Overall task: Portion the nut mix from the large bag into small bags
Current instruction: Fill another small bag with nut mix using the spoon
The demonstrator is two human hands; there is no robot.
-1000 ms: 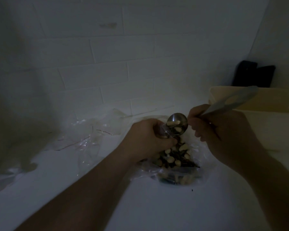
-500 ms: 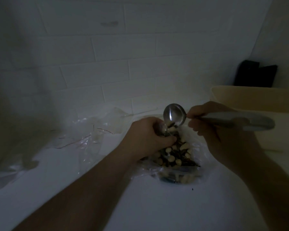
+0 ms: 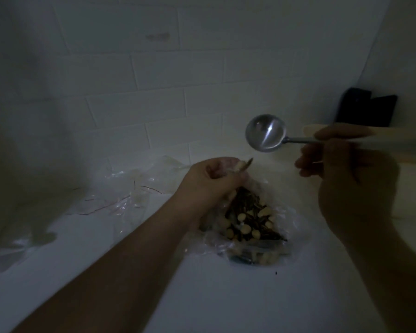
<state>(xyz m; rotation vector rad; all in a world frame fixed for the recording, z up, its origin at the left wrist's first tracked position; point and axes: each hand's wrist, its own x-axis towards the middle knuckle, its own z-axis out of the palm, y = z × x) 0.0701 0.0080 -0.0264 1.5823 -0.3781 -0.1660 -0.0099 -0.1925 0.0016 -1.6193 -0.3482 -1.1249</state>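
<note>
A small clear plastic bag [image 3: 255,224] of mixed pale nuts and dark seeds lies on the white counter [image 3: 178,296] at centre. My left hand [image 3: 211,183] grips the bag's gathered top edge, with a few nuts at its fingertips. My right hand [image 3: 346,179] holds the handle of a metal spoon [image 3: 265,132], raised above and to the right of the bag. The spoon's round bowl is empty and faces the camera. The scene is dim.
Crumpled clear plastic [image 3: 120,188] lies on the counter to the left, against the white tiled wall. A pale tub or box [image 3: 394,145] stands at the right, behind my right hand. A dark object [image 3: 365,106] leans in the back right corner.
The spoon tipped its nuts into the bag, then my right hand lifted it up and to the right, empty. My left hand stayed on the bag's top.
</note>
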